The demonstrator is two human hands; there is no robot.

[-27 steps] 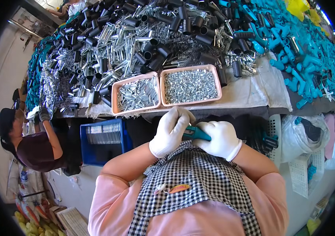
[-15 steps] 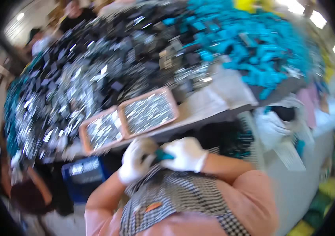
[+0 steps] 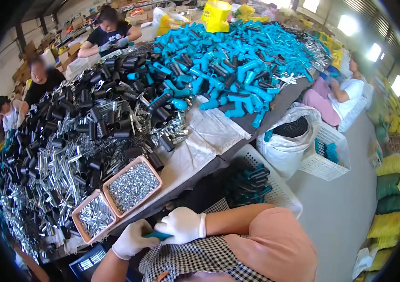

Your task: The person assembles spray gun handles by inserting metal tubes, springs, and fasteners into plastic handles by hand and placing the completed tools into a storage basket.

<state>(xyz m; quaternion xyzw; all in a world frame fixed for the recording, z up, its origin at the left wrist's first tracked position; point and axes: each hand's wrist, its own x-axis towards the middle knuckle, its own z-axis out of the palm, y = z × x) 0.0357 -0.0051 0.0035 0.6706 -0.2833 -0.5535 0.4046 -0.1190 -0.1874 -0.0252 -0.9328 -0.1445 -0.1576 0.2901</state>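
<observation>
Both my hands wear white gloves and meet low in the view, in front of a checked apron. Between them is a teal plastic handle [image 3: 159,235], mostly covered by the fingers. My left hand [image 3: 133,240] is closed around one end of it. My right hand [image 3: 182,225] grips the other end from above. Just beyond my hands, at the table's edge, stand two pink trays: one tray [image 3: 131,184] is full of small shiny metal pieces, the other tray [image 3: 94,216] holds short metal pins or tubes.
Heaps of black sleeves [image 3: 87,101] and metal rods [image 3: 54,174] cover the table, with a pile of teal handles [image 3: 237,61] farther back. A white crate [image 3: 290,199] and a white sack [image 3: 287,145] stand at the right. Several people sit around the table.
The view has swung to the right and steadied, so the trays and heaps now sit farther left. Both hands still hold the teal handle together.
</observation>
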